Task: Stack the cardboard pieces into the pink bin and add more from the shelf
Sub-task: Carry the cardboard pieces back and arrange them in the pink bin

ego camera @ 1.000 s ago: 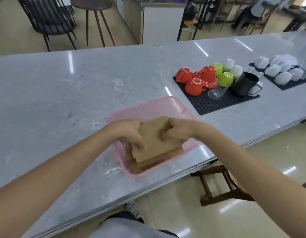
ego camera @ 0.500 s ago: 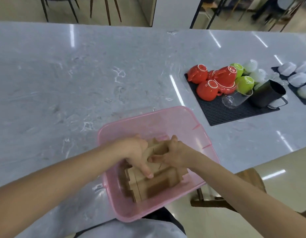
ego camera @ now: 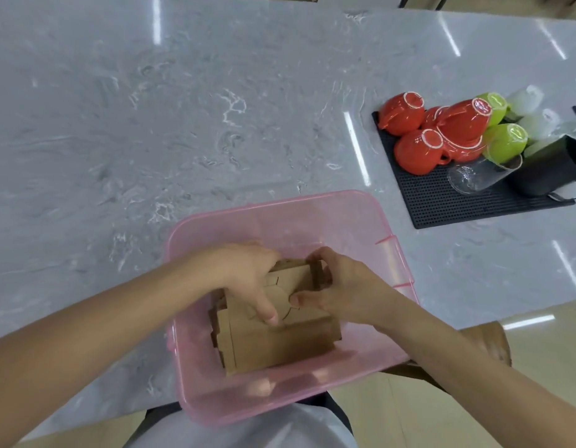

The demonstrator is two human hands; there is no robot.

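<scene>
Grey marble counter (ego camera: 151,124) carries the pink bin (ego camera: 312,205), whose near edge hangs over the counter's front edge toward the person's lap. Judgement: tip risk if they push down hard near that side; better to slide the bin back first.

Cardboard pieces (ego camera: 273,344) sit as one stack inside the bin, low and left of centre, edges stepped and not flush on the left side.

Left hand (ego camera: 247,279) and right hand (ego camera: 341,289) are both on top of the stack, grip closed around its far edge, thumbs flat on the top piece. The stack looks seated, not carried.

To do this step well: square the stepped edges against a bin wall, press evenly, release both hands together. Shelf is not in view. Black mat (ego camera: 441,202) with red cups (ego camera: 412,153) sits well apart, no interference.
</scene>
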